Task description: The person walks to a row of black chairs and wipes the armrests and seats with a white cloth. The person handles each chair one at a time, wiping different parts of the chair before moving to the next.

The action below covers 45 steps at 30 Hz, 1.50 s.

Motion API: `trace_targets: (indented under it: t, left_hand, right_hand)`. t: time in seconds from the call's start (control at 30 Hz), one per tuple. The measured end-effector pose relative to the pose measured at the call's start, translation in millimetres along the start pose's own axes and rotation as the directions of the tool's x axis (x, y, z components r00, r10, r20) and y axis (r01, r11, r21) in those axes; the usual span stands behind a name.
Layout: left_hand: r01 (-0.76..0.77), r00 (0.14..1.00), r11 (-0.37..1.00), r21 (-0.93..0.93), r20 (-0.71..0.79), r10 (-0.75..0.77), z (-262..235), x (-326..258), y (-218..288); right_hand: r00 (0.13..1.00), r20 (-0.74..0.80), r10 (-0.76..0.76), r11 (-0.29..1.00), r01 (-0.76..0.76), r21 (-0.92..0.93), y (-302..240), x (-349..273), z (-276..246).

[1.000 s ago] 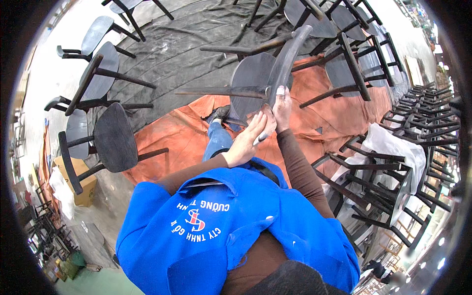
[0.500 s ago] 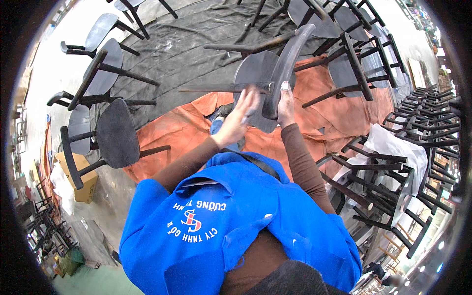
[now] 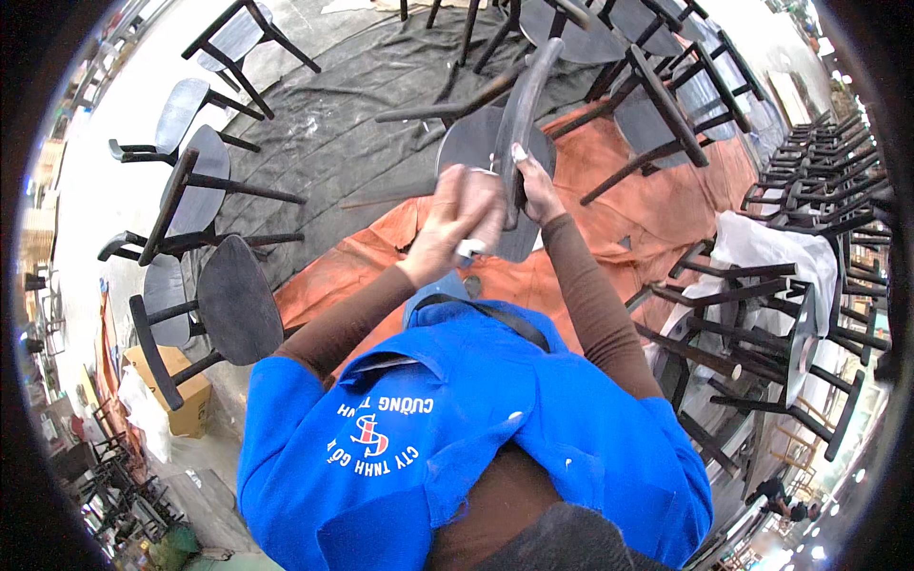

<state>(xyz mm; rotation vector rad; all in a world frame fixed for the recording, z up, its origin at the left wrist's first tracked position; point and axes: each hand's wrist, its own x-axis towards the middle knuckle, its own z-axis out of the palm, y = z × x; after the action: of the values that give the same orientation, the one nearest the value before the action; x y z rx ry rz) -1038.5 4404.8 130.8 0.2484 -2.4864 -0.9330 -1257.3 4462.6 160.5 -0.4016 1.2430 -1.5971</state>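
In front of me a black wooden chair (image 3: 526, 100) is held tilted, its curved rail pointing away from me. My right hand (image 3: 539, 192) grips the lower part of that rail, with a white covering on the thumb tip. Close beside it, my left hand (image 3: 449, 224) is at the joint where a leg meets the rail. Motion smears its fingers, so whether they hold anything cannot be made out. Something small and white shows at its fingertips. Behind the rail lies the rounded dark seat panel (image 3: 465, 143), partly covered by my hands.
Several black chairs (image 3: 240, 300) stand or lie at the left, others (image 3: 657, 124) at the far right. Orange sheeting (image 3: 657, 205) and dark sheeting (image 3: 333, 133) cover the floor. Stacked chair frames (image 3: 762, 324) with white plastic (image 3: 776, 247) are at the right. A cardboard box (image 3: 176, 390) sits at the left.
The chair and my right hand have shifted slightly left in view. My left hand has moved lower and nearer to me, still blurred. The surroundings have shifted with the head.
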Motion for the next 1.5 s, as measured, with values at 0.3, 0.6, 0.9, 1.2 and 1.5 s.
trace_targets:
  t: [0.3, 0.6, 0.9, 1.2, 1.5]
  left_hand:
    - [0.366, 0.834, 0.711, 0.6, 0.128, -0.537, -41.9, -37.3, -32.5]
    - [-0.308, 0.949, 0.899, 0.311, 0.169, 0.267, -21.6, 22.7, 32.3]
    - [-0.302, 0.947, 0.895, 0.329, 0.21, 0.242, -68.6, 12.4, 7.7]
    - [-0.426, 0.899, 0.665, 0.614, 0.369, 0.235, -95.6, 142.2, 16.7]
    - [-0.701, 0.661, 0.62, 0.352, 0.648, 0.379, -66.4, 162.8, 0.3]
  right_hand:
    - [0.999, -0.04, -0.033, 0.999, 0.034, 0.027, -5.4, 4.6, 9.7]
    - [0.991, 0.134, -0.008, 0.968, -0.026, 0.249, -0.2, 16.1, 8.1]
    - [0.983, 0.084, 0.161, 0.889, -0.182, 0.419, 27.5, 31.1, 7.4]
    - [0.977, 0.179, 0.12, 0.74, -0.208, 0.639, 66.3, 41.3, -8.5]
    - [0.997, -0.042, 0.064, 0.805, -0.027, 0.593, 89.7, 33.4, -5.5]
